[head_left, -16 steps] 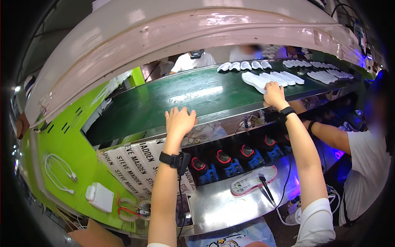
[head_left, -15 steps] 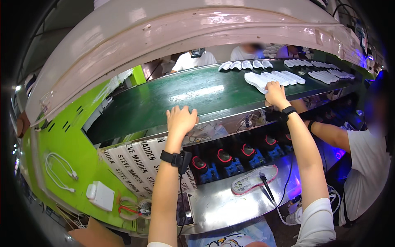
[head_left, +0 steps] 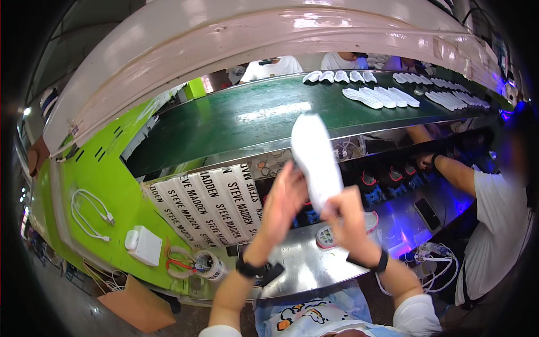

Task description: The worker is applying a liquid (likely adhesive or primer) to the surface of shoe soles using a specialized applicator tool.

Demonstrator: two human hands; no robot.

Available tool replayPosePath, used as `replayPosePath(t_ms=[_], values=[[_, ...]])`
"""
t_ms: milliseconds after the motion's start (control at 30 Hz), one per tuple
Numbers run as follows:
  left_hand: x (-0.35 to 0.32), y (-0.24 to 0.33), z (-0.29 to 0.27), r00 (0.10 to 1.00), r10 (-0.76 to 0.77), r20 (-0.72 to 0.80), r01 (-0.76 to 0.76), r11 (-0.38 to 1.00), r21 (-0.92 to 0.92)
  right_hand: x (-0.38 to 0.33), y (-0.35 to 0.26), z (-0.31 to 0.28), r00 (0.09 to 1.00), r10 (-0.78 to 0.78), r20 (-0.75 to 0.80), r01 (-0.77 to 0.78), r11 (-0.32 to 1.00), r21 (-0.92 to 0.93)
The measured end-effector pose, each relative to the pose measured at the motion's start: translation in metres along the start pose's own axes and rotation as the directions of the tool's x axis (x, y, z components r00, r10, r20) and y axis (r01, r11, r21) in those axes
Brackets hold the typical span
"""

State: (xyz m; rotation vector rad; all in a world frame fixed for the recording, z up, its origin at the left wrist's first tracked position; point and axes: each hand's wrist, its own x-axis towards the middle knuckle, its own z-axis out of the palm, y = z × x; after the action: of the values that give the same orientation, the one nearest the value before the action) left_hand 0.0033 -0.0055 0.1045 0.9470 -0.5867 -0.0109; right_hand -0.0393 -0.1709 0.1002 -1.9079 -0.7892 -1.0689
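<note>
A white shoe sole (head_left: 315,154) is raised upright above the metal worktop, its lower end pinched in my right hand (head_left: 351,222). My left hand (head_left: 285,202) is beside the sole's left edge, fingers stretched out and slightly blurred; whether it touches the sole is hard to see. Behind my right hand lies another sole with a pink rim (head_left: 371,221), partly hidden, on the worktop (head_left: 314,264). Beyond, on the green conveyor belt (head_left: 224,126), lies a row of several white soles (head_left: 384,98).
Shorter white curved pieces (head_left: 341,76) line the belt's far side. Red-ringed fixtures (head_left: 369,178) sit under the belt. A striped printed board (head_left: 208,205), a cup of tools (head_left: 209,265) and a white box (head_left: 147,245) stand left. A co-worker's arm (head_left: 456,174) reaches in at right.
My right hand has lifted a sole off the belt and brought it back toward me. My left hand has left the belt's edge and come beside the sole.
</note>
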Motion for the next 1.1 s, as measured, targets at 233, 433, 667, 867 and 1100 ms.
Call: replayPosePath(t_ms=[233, 433, 667, 867, 1100], values=[[-0.144, -0.081, -0.023, 0.884, -0.453, -0.117, 0.313, 0.758, -0.573, -0.144, -0.042, 0.011, 0.690, 0.662, 0.293, -0.705, 0.524, 0.477], [-0.198, -0.099, -0.028, 0.802, -0.594, -0.062, 0.340, 0.539, -0.771, -0.235, 0.054, -0.018, 0.160, 0.724, 0.671, -0.120, -0.660, 0.741], [-0.209, -0.099, -0.020, 0.703, -0.692, -0.165, 0.388, 0.568, -0.726, -0.272, 0.116, 0.004, 0.208, 0.918, 0.337, 0.184, -0.376, 0.908], [-0.207, -0.092, -0.025, 0.730, -0.642, -0.234, 0.317, 0.622, -0.716, -0.212, 0.087, 0.005, -0.065, 0.997, 0.029, -0.153, -0.039, 0.987], [-0.205, -0.093, -0.033, 0.740, -0.617, -0.268, 0.255, 0.626, -0.737, -0.209, 0.086, -0.018, 0.252, 0.959, -0.128, -0.830, 0.283, 0.481]])
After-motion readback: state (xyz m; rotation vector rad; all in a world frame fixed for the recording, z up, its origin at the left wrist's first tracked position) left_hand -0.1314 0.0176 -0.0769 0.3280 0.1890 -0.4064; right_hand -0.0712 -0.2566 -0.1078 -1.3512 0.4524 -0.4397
